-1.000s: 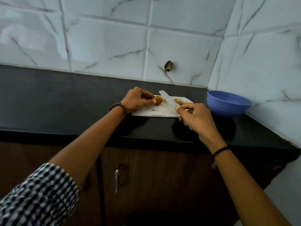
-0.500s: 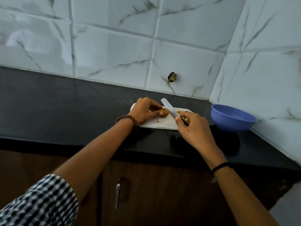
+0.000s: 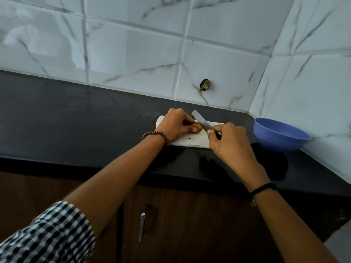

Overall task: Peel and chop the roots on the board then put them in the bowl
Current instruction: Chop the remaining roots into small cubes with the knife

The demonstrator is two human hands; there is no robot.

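Observation:
A white cutting board (image 3: 191, 140) lies on the black counter. On it sits a small brown root (image 3: 197, 127), pinched at its left end by my left hand (image 3: 175, 126). My right hand (image 3: 230, 143) grips a knife (image 3: 201, 121) by the handle, and the pale blade slants up and left with its edge against the root's right side. The handle and whatever lies under my right hand are hidden. A blue bowl (image 3: 279, 134) stands to the right of the board, in the corner.
The black counter (image 3: 76, 114) stretches far to the left. White marble-look tiles form the back wall and the right wall. A dark hole (image 3: 205, 85) marks the back tile. Below the counter edge is a brown cabinet with a metal handle (image 3: 142, 223).
My right hand has shifted left, covering the chopped pieces seen earlier, and the blade now lies against the root. The camera view has tilted downward a little.

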